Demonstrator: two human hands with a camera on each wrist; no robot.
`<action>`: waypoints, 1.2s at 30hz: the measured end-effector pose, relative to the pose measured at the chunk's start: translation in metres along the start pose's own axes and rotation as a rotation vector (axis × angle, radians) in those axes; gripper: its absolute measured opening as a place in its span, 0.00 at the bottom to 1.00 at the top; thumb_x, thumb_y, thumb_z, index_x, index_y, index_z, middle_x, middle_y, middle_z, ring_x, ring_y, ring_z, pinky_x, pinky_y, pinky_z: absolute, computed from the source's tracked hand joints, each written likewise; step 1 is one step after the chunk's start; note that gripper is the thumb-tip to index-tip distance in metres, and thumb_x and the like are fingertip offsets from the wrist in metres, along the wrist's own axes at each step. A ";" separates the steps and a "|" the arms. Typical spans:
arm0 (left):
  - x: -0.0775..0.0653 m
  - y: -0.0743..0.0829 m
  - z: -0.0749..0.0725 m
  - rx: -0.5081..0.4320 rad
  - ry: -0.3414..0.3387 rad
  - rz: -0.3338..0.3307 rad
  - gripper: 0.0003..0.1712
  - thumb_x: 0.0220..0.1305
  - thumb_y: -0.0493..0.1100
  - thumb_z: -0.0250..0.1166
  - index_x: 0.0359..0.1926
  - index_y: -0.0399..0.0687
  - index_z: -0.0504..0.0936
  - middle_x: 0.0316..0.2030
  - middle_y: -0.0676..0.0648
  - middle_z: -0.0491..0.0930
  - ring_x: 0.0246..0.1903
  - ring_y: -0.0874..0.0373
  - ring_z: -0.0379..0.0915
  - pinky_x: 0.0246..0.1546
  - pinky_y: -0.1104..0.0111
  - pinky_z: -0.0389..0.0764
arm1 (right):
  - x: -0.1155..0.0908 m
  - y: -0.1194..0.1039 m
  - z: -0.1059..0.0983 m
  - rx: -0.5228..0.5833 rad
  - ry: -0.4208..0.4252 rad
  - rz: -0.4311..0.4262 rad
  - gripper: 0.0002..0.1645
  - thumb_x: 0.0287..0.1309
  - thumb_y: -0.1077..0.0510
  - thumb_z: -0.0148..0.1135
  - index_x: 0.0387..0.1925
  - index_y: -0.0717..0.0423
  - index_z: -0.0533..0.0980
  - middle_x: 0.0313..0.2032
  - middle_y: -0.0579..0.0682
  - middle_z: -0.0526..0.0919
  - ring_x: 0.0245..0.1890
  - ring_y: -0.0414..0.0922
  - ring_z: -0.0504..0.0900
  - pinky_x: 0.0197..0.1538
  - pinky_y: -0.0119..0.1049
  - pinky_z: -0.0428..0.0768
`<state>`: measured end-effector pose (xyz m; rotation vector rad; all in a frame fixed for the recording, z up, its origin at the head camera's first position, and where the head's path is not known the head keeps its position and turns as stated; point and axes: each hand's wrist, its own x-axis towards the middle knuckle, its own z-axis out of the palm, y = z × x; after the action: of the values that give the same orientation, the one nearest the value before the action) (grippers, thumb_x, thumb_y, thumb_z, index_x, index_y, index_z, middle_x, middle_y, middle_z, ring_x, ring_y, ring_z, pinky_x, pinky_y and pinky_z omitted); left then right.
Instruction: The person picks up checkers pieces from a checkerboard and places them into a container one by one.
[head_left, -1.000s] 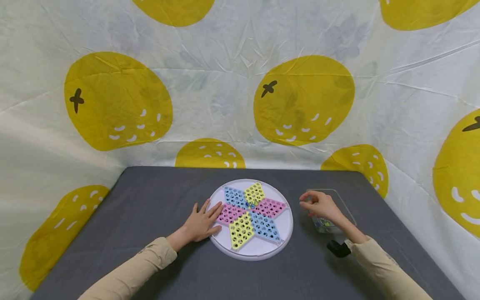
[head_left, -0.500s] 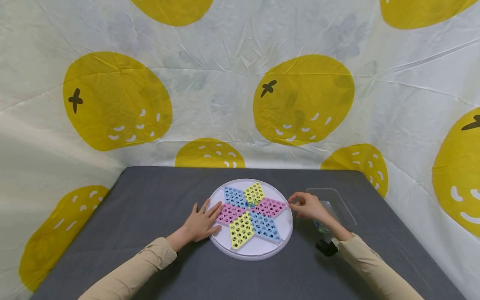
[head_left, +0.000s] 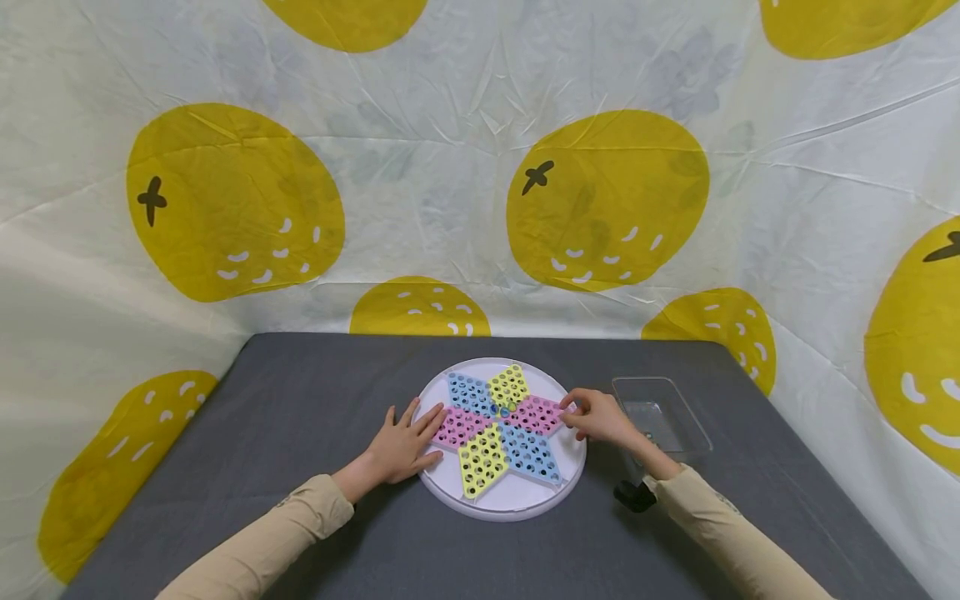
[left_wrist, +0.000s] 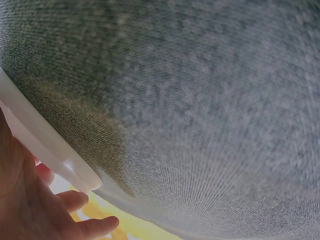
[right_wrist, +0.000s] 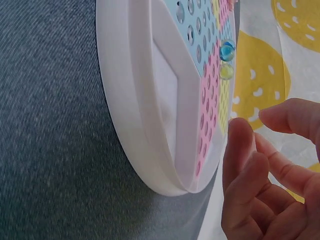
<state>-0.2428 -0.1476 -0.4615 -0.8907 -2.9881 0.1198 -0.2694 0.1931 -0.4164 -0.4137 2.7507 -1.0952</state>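
A round white Chinese checkers board (head_left: 498, 510) lies on the table with a star of pink, blue and yellow holed sections. Several glass marbles (head_left: 505, 411) sit near its centre; a blue marble (right_wrist: 227, 51) and a yellow-green marble (right_wrist: 226, 71) show in the right wrist view. My left hand (head_left: 399, 450) rests on the board's left rim, fingers spread. Over the right pink section hovers my right hand (head_left: 603, 419), its thumb and fingers bent close together. Whatever lies between those fingertips is hidden; no marble shows there.
A clear plastic container (head_left: 684, 404) stands right of the board, partly behind the right forearm. A black wrist camera (head_left: 634, 497) hangs beneath that wrist. The dark grey tablecloth (head_left: 330, 383) ends at a patterned curtain (head_left: 427, 208).
My right hand has moved left from above the clear container to the right point of the star. The left hand has stayed on the rim.
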 end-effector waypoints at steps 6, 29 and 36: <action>0.000 -0.001 0.001 0.003 0.012 0.005 0.38 0.63 0.63 0.43 0.68 0.51 0.51 0.68 0.50 0.51 0.66 0.40 0.46 0.55 0.40 0.56 | 0.006 -0.002 0.008 -0.001 -0.005 0.040 0.14 0.52 0.58 0.60 0.40 0.62 0.74 0.22 0.57 0.78 0.17 0.45 0.78 0.18 0.30 0.72; 0.000 0.001 -0.001 0.002 -0.001 0.002 0.37 0.63 0.62 0.43 0.68 0.51 0.51 0.68 0.50 0.52 0.66 0.39 0.47 0.55 0.40 0.57 | 0.025 -0.006 0.036 0.034 0.004 0.062 0.11 0.48 0.58 0.62 0.35 0.59 0.75 0.16 0.49 0.75 0.13 0.39 0.76 0.16 0.28 0.69; -0.001 0.001 -0.002 0.000 -0.001 -0.002 0.37 0.63 0.62 0.43 0.68 0.51 0.51 0.68 0.50 0.52 0.66 0.39 0.46 0.55 0.40 0.56 | 0.030 -0.008 0.044 0.012 0.021 0.077 0.11 0.47 0.58 0.63 0.34 0.58 0.76 0.15 0.47 0.74 0.12 0.38 0.74 0.15 0.28 0.70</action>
<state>-0.2417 -0.1469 -0.4599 -0.8880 -2.9902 0.1210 -0.2859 0.1499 -0.4437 -0.2933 2.7521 -1.1033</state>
